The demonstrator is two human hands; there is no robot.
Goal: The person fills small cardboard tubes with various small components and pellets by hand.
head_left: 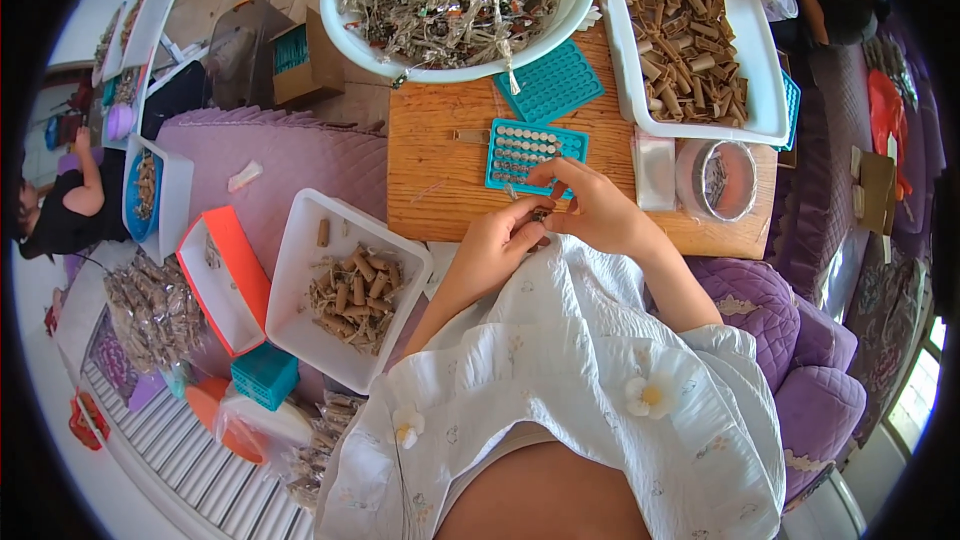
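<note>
Both hands meet at the near edge of the wooden table point(430, 175), just above my lap. My left hand point(497, 238) pinches a small dark piece point(540, 213) between thumb and fingers; its kind is too small to make out. Bent over that piece from the right, my right hand point(598, 208) has its fingertips pressed together there, and what they hold is hidden. Its upper fingers overlap the near corner of a teal tray point(572, 147) with rows of small round silvery pieces in its holes. Behind lies a second teal tray point(560, 80) with holes.
A pale basin point(590, 0) heaped with clear-wrapped pieces and a white bin point(770, 90) of brown cardboard tubes stand at the back. Right of my hands are a clear tape roll point(745, 180) and a stack of clear bags point(655, 172). Another white bin point(290, 305) with tubes sits left.
</note>
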